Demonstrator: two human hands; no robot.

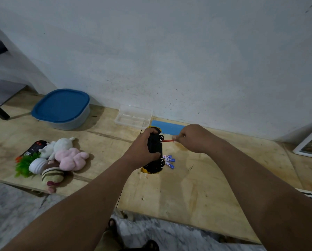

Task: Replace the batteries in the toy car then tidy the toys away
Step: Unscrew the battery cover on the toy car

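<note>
A yellow toy car (154, 151) lies turned over on the wooden table (178, 192), its black underside facing up. My left hand (142, 149) grips it from the left side. My right hand (195, 138) pinches the end of a thin red tool (167, 140) whose tip points at the car's underside near the far wheel. Three blue and white batteries (168, 161) lie on the table just right of the car. A heap of soft toys (61, 156) rests at the left, with a black remote control (36, 146) and a green plastic plant (24, 164).
A grey tub with a blue lid (61, 107) stands at the back left. A clear plastic case (133, 116) lies open by the wall, its blue lid (167, 126) beside it. A framed picture (310, 142) leans at the right. The table's front edge runs near my feet.
</note>
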